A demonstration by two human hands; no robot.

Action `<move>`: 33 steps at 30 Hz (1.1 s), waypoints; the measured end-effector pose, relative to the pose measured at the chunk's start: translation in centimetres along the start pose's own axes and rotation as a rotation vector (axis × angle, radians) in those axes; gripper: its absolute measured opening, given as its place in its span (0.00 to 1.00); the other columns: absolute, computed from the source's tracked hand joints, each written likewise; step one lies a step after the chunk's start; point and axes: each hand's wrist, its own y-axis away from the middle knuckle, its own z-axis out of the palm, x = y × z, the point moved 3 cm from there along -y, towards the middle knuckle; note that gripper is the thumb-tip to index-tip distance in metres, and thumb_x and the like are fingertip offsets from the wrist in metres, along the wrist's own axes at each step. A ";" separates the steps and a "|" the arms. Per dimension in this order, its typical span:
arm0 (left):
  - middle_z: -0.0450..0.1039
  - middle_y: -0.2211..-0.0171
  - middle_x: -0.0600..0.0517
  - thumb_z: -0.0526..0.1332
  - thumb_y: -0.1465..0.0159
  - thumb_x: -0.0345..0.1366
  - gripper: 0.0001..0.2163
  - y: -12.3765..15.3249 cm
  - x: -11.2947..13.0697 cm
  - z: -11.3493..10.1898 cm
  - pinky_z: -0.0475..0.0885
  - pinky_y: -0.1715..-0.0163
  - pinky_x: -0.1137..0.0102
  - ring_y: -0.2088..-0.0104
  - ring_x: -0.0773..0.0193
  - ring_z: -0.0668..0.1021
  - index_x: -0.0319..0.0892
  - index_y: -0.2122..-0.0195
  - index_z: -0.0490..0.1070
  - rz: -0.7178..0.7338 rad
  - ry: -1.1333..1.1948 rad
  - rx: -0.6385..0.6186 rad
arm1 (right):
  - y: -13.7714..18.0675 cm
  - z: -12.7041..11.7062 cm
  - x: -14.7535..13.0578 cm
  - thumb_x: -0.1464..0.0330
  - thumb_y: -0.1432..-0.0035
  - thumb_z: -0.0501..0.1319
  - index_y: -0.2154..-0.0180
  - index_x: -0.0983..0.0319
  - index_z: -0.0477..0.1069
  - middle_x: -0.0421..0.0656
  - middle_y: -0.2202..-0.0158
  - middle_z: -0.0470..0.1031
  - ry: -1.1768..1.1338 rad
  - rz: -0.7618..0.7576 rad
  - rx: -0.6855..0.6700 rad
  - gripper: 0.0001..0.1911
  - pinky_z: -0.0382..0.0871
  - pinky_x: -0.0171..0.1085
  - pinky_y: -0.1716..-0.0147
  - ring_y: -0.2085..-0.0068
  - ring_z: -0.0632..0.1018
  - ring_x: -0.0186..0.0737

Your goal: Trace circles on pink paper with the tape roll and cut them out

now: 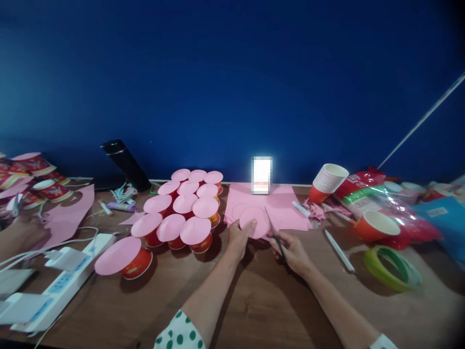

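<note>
My left hand (240,238) pinches the lower left edge of a round pink paper disc (256,220), thumb on top. In my right hand (290,249) is a pair of dark-handled scissors (279,242), its blades pointing up along the disc's right edge. How far the blades are parted is too small to tell. Behind the disc lie pink paper sheets (283,198), with a round outline visible on the top one. To the left, red paper cups (201,242) stand in rows, each topped with a pink paper disc (195,230).
A white power strip (69,276) with chargers lies at left, near a co-worker's hand (27,230). A black flask (125,165) leans behind. At right are stacked cups (329,179), a white pen (339,250), green tape (392,269) and a red plastic bag (410,218). A phone (261,175) stands against the wall.
</note>
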 end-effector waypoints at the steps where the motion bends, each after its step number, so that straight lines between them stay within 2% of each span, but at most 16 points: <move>1: 0.78 0.68 0.43 0.70 0.56 0.43 0.21 0.0 0.0 0.0 0.73 0.68 0.68 0.71 0.61 0.77 0.33 0.65 0.74 0.003 0.000 0.002 | 0.0 0.0 0.1 0.55 0.52 0.63 0.58 0.65 0.70 0.33 0.82 0.64 0.004 0.000 -0.002 0.24 0.58 0.30 0.84 0.83 0.66 0.29; 13: 0.78 0.68 0.43 0.71 0.57 0.44 0.22 -0.1 -0.2 -0.1 0.72 0.67 0.68 0.70 0.61 0.78 0.33 0.64 0.75 0.003 0.019 0.022 | 0.0 0.0 0.0 0.55 0.51 0.62 0.58 0.65 0.70 0.33 0.83 0.63 0.061 -0.010 0.001 0.24 0.59 0.30 0.84 0.83 0.66 0.29; 20: 0.78 0.68 0.43 0.70 0.54 0.43 0.20 -0.3 -0.3 -0.2 0.72 0.68 0.69 0.71 0.62 0.77 0.33 0.64 0.75 0.040 0.013 0.004 | 0.0 -0.1 0.1 0.56 0.50 0.62 0.58 0.65 0.70 0.33 0.83 0.63 0.070 -0.021 -0.006 0.23 0.59 0.29 0.84 0.83 0.65 0.29; 33: 0.78 0.68 0.44 0.70 0.54 0.42 0.19 -0.3 -0.3 -0.1 0.72 0.66 0.67 0.71 0.62 0.78 0.34 0.65 0.75 0.025 0.087 -0.005 | 0.3 0.1 -0.7 0.54 0.52 0.62 0.60 0.64 0.72 0.34 0.84 0.64 0.128 -0.024 0.020 0.23 0.59 0.29 0.86 0.84 0.66 0.30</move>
